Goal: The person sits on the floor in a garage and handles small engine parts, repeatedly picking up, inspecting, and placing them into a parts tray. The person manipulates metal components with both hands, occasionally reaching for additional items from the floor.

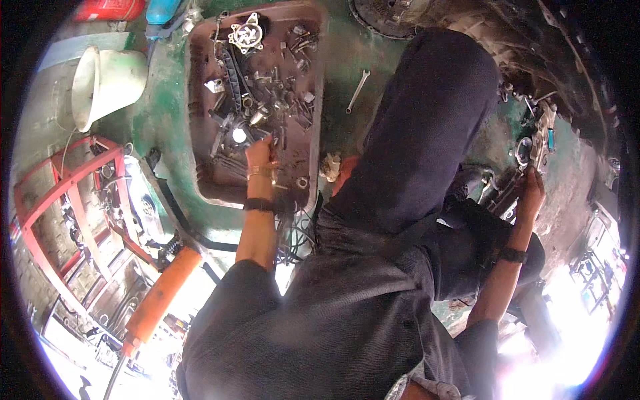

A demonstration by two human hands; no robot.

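My left hand point(260, 157) is over the near part of a brown tray point(200, 183), its fingers curled together among loose bolts and small metal parts point(270, 93). Whatever the fingertips pinch is too small to tell. Close by lie a round white piece point(239, 135) and a long black toothed strip point(233, 77). Out to the right, my right hand point(531, 193) has its fingers closed at the near end of a long, greasy metal assembly point(545, 137). What sits between those fingers is hidden. A metal ring point(524, 148) is beside the assembly.
A silver pump-like housing point(247, 33) lies at the tray's far end. On the green floor is a wrench point(358, 92). At left stand a pale bucket point(120, 80), a red metal frame point(73, 193) and an orange cylinder point(163, 293). My bent knee point(447, 87) rises between my hands.
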